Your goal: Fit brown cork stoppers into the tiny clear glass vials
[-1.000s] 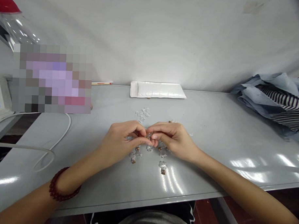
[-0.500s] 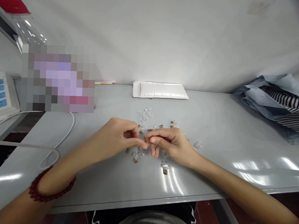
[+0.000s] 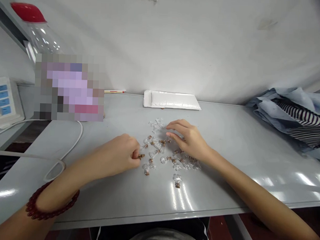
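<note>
Mid-desk, I saw many corked bottles; glass pieces nearer the back edge appeared uncorked. The left hand's fingers were curled together at a cork, grip unclear; the right hand's were apart.

Clear bottles are showing brown stoppers against a grey counter, a bracelet is looking dark red, a cap is showing bright red, and cloth is displaying black-and-white stripes
</note>
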A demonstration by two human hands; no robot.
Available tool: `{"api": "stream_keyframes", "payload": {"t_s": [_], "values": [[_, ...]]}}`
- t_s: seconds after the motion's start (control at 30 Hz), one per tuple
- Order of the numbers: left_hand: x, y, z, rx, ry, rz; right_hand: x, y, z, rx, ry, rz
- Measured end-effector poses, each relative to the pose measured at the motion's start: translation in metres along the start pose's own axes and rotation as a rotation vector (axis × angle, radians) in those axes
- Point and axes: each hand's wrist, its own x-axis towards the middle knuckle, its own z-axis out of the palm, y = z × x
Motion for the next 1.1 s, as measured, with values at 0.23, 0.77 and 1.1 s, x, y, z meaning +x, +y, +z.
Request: {"api": "stream_keyframes", "payload": {"t_s": [0.23,0.77,1.1], "values": [[0.004,-0.014,-0.009,-0.264,0.215,-0.042,0.045,0.011,0.012,-0.079,-0.261,0.202],[0.023,0.006,0.029,-0.808,0.678,0.341,0.006,-0.032,-0.009,0.865,-0.192,0.392],[0.02,0.009,0.032,-0.758,0.67,0.376,0.001,-0.048,-0.008,0.758,-0.121,0.465]]}}
